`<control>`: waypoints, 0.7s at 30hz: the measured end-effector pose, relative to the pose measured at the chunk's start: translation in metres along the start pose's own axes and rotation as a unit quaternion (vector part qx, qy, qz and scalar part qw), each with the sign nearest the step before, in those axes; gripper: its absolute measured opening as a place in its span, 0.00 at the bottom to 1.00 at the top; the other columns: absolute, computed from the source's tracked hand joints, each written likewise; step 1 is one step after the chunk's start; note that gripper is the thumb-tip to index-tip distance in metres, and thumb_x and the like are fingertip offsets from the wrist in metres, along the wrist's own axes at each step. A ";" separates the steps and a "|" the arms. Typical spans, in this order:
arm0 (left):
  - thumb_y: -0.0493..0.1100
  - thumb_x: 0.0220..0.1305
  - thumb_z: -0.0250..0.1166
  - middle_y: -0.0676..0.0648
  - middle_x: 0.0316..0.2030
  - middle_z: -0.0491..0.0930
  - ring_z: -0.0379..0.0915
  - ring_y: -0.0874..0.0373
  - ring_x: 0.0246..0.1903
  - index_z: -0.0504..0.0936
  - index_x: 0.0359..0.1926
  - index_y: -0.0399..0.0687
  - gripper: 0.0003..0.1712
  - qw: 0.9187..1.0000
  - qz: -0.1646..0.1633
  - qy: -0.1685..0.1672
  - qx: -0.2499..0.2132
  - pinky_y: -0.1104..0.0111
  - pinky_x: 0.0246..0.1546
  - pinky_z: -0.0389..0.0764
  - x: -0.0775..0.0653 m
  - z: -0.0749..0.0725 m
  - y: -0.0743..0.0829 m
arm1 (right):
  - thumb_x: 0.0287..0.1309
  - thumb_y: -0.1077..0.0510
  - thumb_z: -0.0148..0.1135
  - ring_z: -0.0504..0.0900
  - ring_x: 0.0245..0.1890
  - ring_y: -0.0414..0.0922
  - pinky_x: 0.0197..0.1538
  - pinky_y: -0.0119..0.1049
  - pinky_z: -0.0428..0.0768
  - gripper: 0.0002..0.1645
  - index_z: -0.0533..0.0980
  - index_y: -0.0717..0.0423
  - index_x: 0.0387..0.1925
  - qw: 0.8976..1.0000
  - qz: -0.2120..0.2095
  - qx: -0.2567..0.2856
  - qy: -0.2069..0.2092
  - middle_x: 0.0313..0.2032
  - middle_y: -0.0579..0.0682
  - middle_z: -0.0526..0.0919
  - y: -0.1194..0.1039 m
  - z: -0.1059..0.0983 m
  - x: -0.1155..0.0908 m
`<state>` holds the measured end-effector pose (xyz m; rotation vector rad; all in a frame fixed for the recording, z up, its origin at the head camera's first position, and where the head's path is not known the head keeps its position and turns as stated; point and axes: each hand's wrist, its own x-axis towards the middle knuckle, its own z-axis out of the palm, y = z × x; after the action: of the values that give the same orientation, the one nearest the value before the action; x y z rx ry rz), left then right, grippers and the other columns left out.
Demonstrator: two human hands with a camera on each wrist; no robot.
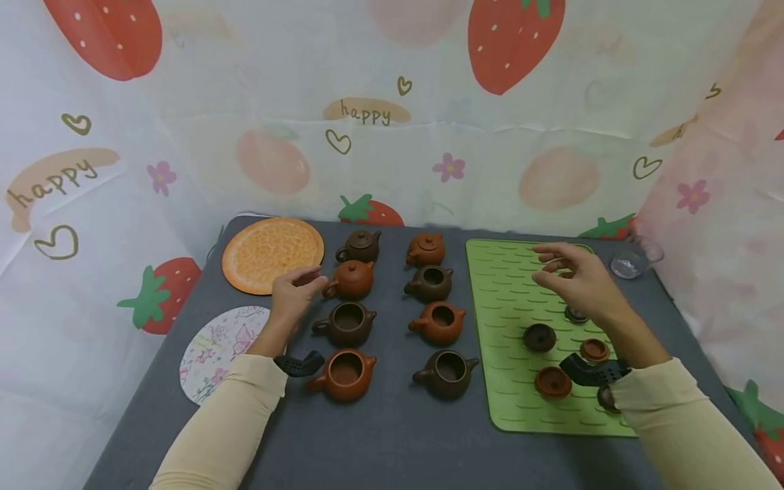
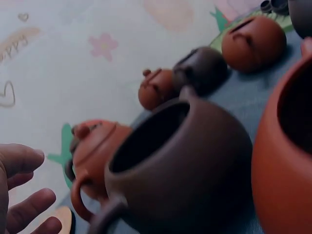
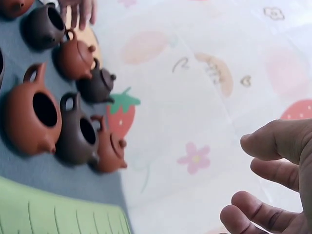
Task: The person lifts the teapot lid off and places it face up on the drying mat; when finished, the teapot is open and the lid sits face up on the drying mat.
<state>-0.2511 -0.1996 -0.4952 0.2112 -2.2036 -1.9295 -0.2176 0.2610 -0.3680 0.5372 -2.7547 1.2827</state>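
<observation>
My left hand (image 1: 294, 298) is beside the handle of a lidded reddish clay teapot (image 1: 353, 280), its fingers loosely bent and nothing in them. The left wrist view has those fingertips apart from that teapot. Over the green mat (image 1: 499, 395) hovers my right hand (image 1: 576, 279), also holding nothing, thumb and fingers spread apart. Beneath and in front of it lie several teapot lids, among them a dark lid (image 1: 540, 337) and a reddish lid (image 1: 553, 383); the right arm partly covers others. An uncovered dark teapot (image 1: 349, 323) stands just nearer than the lidded reddish one.
Two columns of teapots fill the table's middle. A lidded dark teapot (image 1: 361, 246) and a lidded reddish teapot (image 1: 427, 250) stand at the back. An orange round mat (image 1: 269, 255) and a floral round mat (image 1: 211, 350) lie left. A clear glass vessel (image 1: 633, 258) stands back right.
</observation>
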 end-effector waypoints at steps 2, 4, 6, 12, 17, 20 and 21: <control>0.36 0.59 0.70 0.37 0.42 0.83 0.77 0.57 0.40 0.82 0.52 0.34 0.19 1.000 -0.017 0.000 0.009 0.74 0.35 0.75 0.001 -0.001 -0.005 | 0.65 0.59 0.61 0.74 0.44 0.46 0.42 0.35 0.74 0.27 0.70 0.59 0.64 1.000 -0.013 0.010 -0.001 0.52 0.56 0.74 -0.006 0.004 0.002; 0.37 0.59 0.70 0.38 0.43 0.83 0.77 0.56 0.42 0.82 0.53 0.33 0.20 0.999 -0.030 -0.006 0.015 0.74 0.36 0.74 0.003 -0.002 -0.009 | 0.65 0.58 0.62 0.74 0.44 0.46 0.43 0.35 0.74 0.26 0.71 0.58 0.63 1.000 -0.019 0.012 -0.003 0.51 0.55 0.75 -0.012 0.008 0.005; 0.38 0.60 0.70 0.38 0.45 0.82 0.76 0.55 0.44 0.81 0.54 0.33 0.22 0.999 -0.041 -0.020 0.025 0.74 0.37 0.74 0.003 -0.002 -0.012 | 0.65 0.58 0.62 0.75 0.44 0.46 0.44 0.35 0.74 0.25 0.72 0.57 0.62 1.000 -0.023 0.015 -0.005 0.51 0.54 0.75 -0.017 0.013 0.008; 0.41 0.61 0.69 0.39 0.48 0.81 0.75 0.50 0.48 0.80 0.56 0.36 0.23 0.995 -0.063 -0.052 0.055 0.69 0.43 0.75 0.002 -0.004 -0.016 | 0.64 0.56 0.62 0.75 0.44 0.48 0.43 0.36 0.75 0.25 0.72 0.56 0.61 0.999 -0.025 0.040 -0.017 0.50 0.54 0.75 -0.029 0.028 0.019; 0.43 0.61 0.69 0.39 0.52 0.77 0.70 0.47 0.52 0.83 0.53 0.38 0.20 0.992 -0.058 -0.062 0.096 0.60 0.48 0.73 0.002 -0.003 -0.020 | 0.64 0.56 0.63 0.75 0.44 0.48 0.43 0.36 0.75 0.25 0.73 0.56 0.61 0.997 -0.035 0.070 -0.020 0.49 0.53 0.76 -0.039 0.041 0.029; 0.44 0.62 0.69 0.38 0.52 0.74 0.68 0.44 0.53 0.84 0.51 0.37 0.20 0.991 -0.056 -0.063 0.106 0.57 0.49 0.72 0.002 -0.003 -0.023 | 0.63 0.57 0.63 0.76 0.44 0.49 0.45 0.40 0.76 0.25 0.73 0.56 0.60 0.995 -0.043 0.091 -0.022 0.50 0.53 0.76 -0.044 0.050 0.037; 0.45 0.62 0.69 0.38 0.52 0.74 0.68 0.44 0.53 0.84 0.51 0.37 0.20 0.991 -0.057 -0.061 0.108 0.57 0.49 0.71 0.003 -0.003 -0.024 | 0.63 0.57 0.63 0.76 0.44 0.49 0.46 0.41 0.75 0.24 0.73 0.56 0.60 0.994 -0.045 0.097 -0.024 0.50 0.53 0.76 -0.046 0.053 0.039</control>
<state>-0.2534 -0.2067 -0.5180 0.2635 -2.5340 -1.8011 -0.2339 0.1822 -0.3613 0.7043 -2.6242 1.5434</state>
